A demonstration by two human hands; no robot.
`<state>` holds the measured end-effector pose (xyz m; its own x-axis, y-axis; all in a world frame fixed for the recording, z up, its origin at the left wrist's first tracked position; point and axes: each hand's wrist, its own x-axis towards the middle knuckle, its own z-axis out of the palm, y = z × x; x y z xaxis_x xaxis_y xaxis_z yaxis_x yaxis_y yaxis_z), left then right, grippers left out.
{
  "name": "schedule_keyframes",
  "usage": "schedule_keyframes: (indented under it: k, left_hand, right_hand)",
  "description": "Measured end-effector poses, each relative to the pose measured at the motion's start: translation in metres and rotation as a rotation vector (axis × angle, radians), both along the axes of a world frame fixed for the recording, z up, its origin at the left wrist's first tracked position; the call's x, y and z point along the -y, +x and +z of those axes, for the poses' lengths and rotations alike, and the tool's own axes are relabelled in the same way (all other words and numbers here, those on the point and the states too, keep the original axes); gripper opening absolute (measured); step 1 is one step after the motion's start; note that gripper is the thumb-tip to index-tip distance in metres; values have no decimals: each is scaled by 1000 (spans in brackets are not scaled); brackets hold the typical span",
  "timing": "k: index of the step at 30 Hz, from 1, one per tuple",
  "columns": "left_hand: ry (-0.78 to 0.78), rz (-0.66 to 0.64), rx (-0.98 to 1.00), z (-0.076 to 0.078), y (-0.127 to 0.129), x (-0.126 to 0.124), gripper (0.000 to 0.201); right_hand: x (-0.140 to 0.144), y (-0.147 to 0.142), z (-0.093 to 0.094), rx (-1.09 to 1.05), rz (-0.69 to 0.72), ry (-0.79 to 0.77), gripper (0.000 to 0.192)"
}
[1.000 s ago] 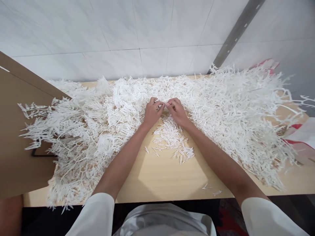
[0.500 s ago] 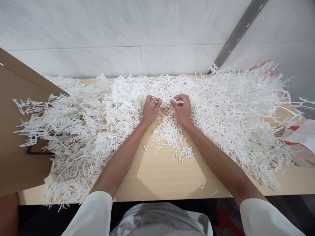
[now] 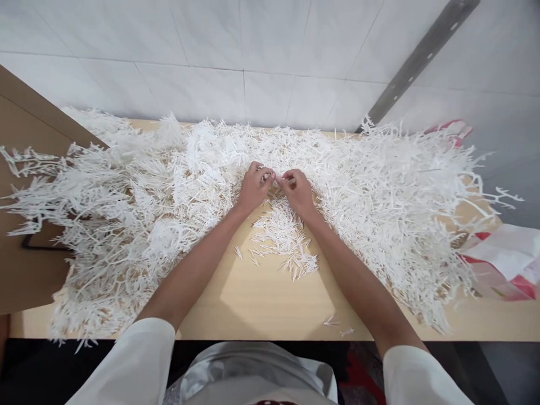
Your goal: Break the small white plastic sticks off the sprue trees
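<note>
My left hand and right hand meet fingertip to fingertip, fingers pinched on a white plastic piece above the loose sticks on the tabletop.

Both hands meet at centre of wooden table, fingertips pinched together. Left hand and right hand nip one small white plastic piece between them, at near edge of big heap of white branched plastic strips. Just below hands, small pile of short white sticks on bare wood. Brown cardboard sheet far left, under heap's edge. Red-and-white bag at right. White tiled wall behind.
</note>
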<state>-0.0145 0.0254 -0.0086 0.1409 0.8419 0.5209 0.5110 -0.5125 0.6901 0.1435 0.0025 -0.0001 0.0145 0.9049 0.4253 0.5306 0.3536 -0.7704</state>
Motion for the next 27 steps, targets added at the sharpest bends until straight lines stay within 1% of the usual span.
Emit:
schedule_keyframes:
  k: [3,6,8,10,13,16,19,22,24,26,27]
  left_hand:
    - [0,-26,-11,1,0,1,31]
    - [-6,-21,-41,2,0,2,24]
    - [-6,-3,-61,3,0,2,21]
    - [-1,0,-73,3,0,3,19]
    - [-2,-13,-83,4,-1,3,20]
    - [-12,-10,-82,5,-1,4,22]
    - [-19,-6,-83,5,0,4,24]
    - [-29,12,-68,5,1,4,22]
    - [-75,22,-18,5,2,4,16]
    - [-131,11,49,5,3,3,13]
    - [-148,1,77,5,3,2,13]
  right_hand:
    - [1,0,2,-40,8,-22,28]
    - [2,0,4,-121,59,-56,17]
    - [3,0,5,-132,96,-97,21]
    - [3,0,6,-94,121,-104,26]
    - [4,0,5,-46,125,-44,24]
    - [4,2,5,-71,114,-9,23]
    - [3,4,4,-107,64,5,27]
    - [5,4,4,-106,38,64,25]
    - [8,3,5,-36,88,120,17]
    - [11,1,7,97,161,183,6]
    - [13,1,8,159,193,216,10]
